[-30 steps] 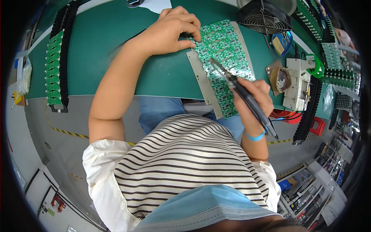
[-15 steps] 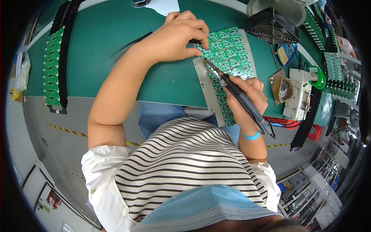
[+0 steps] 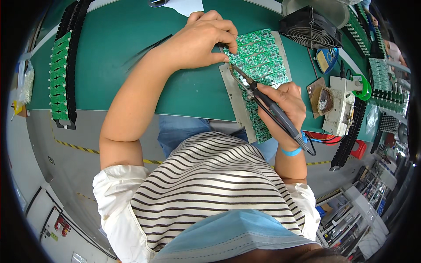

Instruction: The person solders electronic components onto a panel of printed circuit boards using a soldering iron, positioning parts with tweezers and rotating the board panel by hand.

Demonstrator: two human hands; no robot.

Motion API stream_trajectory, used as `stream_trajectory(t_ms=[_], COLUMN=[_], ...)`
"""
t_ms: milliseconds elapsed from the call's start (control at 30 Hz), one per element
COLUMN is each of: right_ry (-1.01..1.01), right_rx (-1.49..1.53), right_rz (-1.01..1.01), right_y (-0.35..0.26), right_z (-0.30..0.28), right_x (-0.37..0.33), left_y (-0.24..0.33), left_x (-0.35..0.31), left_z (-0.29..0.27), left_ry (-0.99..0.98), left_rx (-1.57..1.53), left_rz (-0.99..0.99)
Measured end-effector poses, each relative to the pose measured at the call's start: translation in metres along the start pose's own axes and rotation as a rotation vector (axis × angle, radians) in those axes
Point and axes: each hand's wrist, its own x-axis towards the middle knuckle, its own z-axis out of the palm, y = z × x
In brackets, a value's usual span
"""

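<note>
Green boards, component-studded, in rows on a flat grey plate, upper centre-right of the frame; one iron, slim, dark, rod-shaped, gripped in our right hand; our left hand, fingers curled at the boards' upper-left corner, its hold we cannot tell.

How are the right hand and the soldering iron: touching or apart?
Touching. The head view shows the right hand closed around the soldering iron, with the thumb pressed along it.

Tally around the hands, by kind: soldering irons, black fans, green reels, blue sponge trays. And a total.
Soldering irons: 1, in the right hand
Black fans: 1
Green reels: 1
Blue sponge trays: 1
Total: 4
</note>
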Motion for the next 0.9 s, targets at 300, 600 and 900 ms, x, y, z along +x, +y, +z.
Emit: stream_trajectory(t_ms=[300,600,900], right_ry=[0.010,0.006,-0.026], right_rx=[0.049,0.036,0.002], right_rz=[0.068,0.041,0.004], right_y=[-0.009,-0.008,-0.009], right_z=[0.000,0.000,-0.004], right_x=[0.000,0.003,0.009], left_y=[0.000,0.001,0.002], left_x=[-0.001,-0.001,-0.001], left_z=[0.001,0.001,0.001], left_ry=[0.008,0.011,0.012], left_rx=[0.008,0.015,0.014], left_rz=[-0.004,-0.003,-0.014])
